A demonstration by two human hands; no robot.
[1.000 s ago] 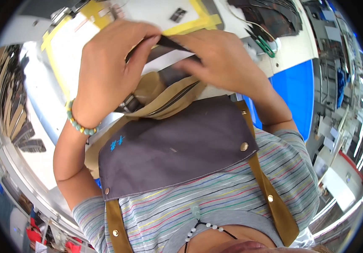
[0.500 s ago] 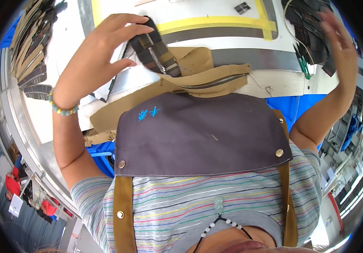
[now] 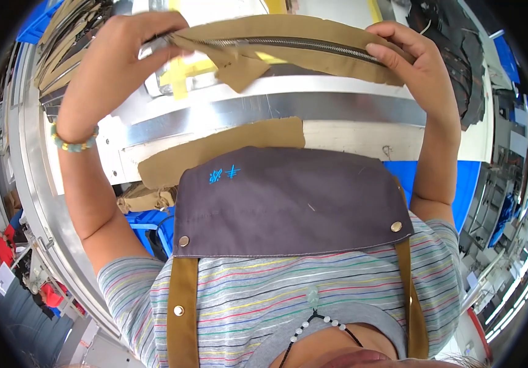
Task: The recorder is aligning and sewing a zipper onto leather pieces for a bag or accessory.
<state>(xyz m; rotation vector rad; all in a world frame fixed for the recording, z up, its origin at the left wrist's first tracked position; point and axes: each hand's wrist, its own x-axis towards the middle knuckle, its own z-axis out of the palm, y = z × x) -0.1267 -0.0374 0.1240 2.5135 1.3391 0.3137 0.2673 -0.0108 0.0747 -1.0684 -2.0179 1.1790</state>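
A tan fabric piece with a metal zipper (image 3: 313, 44) is stretched out above the far part of the worktable. My left hand (image 3: 126, 61), slightly blurred, pinches its left end. The right end is between the thumb and fingers of my right hand (image 3: 414, 64). From the left part of the piece a loose tan flap (image 3: 239, 69) hangs down. Nearer me, another tan fabric strip (image 3: 221, 150) lies along the table edge, against my dark apron (image 3: 294, 202).
Tan pieces with zippers (image 3: 61, 58) are stacked at the far left. Dark fabric pieces (image 3: 454, 55) lie at the far right. A metal strip (image 3: 337, 104) crosses the table, with yellow tape (image 3: 180, 80) beyond it. A blue bin (image 3: 466, 184) stands below the table edge at right.
The tan zippered piece has been lifted from the table edge and spread between both hands. My raised right hand came inward and gripped it. The dark checked zippered piece under my left hand is out of sight.
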